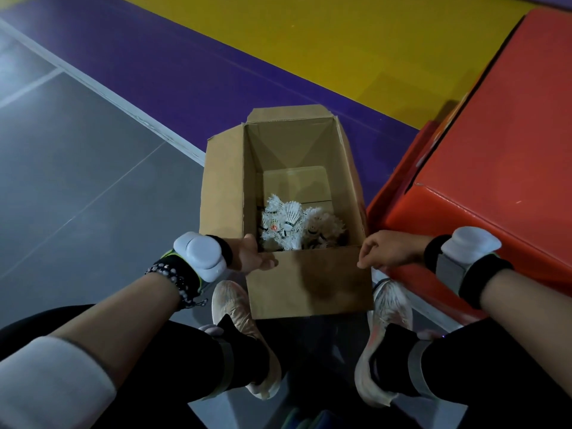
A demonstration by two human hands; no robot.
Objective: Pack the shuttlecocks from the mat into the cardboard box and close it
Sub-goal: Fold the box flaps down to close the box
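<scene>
1. Two bare hands sit at the near end of an open cardboard box (223, 196), which stands on the floor (93, 181) between the person's shoes (235, 308)
2. A heap of white shuttlecocks (291, 224) lies inside the box, against its near wall, and the far part of the box bottom is bare
3. The left hand (253, 255) holds the near-left corner of the box: the thumb rests at the top of the corner, and the fingers (266, 264) curl against the outer face of the near flap (309, 283)
4. The right hand (387, 250) is at the near-right corner with its fingers (366, 261) curled together and their tips at the flap's right edge; I cannot tell whether they pinch the cardboard or only touch it
5. The shuttlecocks lie between the two hands and just beyond them, below the rim, and no finger touches them
6. All four flaps are open, with the near flap folded out toward the person
7. The box's right side stands just beside an orange mat (495, 150)
</scene>
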